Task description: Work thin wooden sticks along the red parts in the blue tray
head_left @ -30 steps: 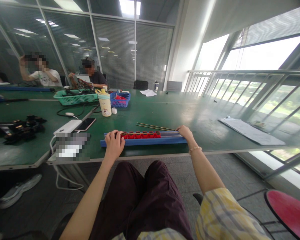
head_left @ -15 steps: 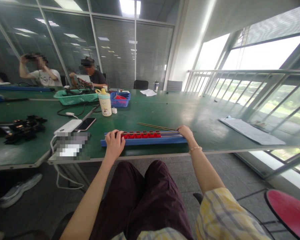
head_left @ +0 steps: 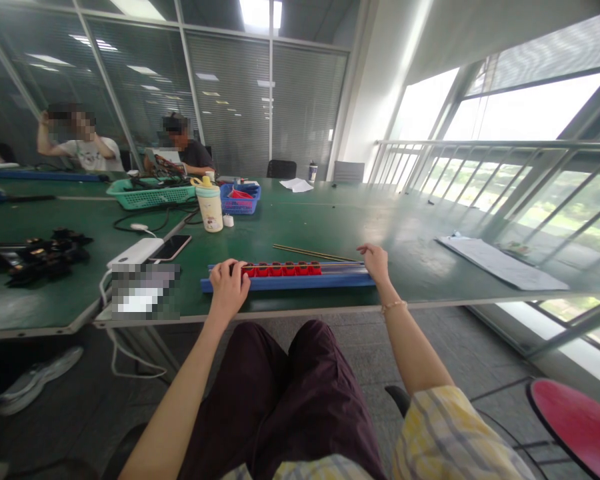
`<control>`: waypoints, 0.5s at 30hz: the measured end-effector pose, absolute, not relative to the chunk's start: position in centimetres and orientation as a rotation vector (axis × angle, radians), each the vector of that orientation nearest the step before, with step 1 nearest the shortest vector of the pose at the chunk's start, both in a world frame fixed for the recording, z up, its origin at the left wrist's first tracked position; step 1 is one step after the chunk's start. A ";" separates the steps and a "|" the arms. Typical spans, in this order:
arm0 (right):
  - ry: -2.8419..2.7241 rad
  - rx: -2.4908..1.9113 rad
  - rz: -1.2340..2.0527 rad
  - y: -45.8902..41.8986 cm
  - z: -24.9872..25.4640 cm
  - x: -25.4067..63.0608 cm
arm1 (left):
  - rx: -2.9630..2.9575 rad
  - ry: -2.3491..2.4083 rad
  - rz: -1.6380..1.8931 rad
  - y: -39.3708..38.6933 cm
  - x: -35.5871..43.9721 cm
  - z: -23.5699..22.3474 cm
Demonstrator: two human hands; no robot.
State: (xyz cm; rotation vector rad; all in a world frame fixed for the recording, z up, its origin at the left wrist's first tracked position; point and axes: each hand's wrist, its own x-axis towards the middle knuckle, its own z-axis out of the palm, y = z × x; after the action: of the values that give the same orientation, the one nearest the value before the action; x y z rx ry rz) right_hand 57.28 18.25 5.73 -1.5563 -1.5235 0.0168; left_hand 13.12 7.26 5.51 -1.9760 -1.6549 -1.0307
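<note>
The blue bar (head_left: 310, 284) with red blocks (head_left: 276, 271) lies at twelve o'clock. The left hand (head_left: 227, 290) bends slightly spread fingers over its nine o'clock end. The right hand (head_left: 377, 264) curls near three o'clock; I can't tell if it pinches anything.

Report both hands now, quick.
Left hand: curled over the blue rail near its left end; grip unclear.
Right hand: partly curled at the rail's right end; can't tell if holding anything.
</note>
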 end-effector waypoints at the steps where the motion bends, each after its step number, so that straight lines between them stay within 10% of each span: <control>1: -1.482 -1.508 -0.038 17.9 5.6 57.0 | -1.976 -1.656 -1.032 7.2 13.1 5.5; 15: -1.347 -1.343 -0.289 13.7 3.3 53.6 | -1.965 -1.685 -1.003 7.3 13.5 5.6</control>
State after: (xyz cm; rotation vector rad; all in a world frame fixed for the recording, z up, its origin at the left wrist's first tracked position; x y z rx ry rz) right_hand 53.62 13.72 3.26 -1.3429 -1.3470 -0.2888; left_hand 13.47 7.29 5.57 -1.9646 -1.6854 -1.0027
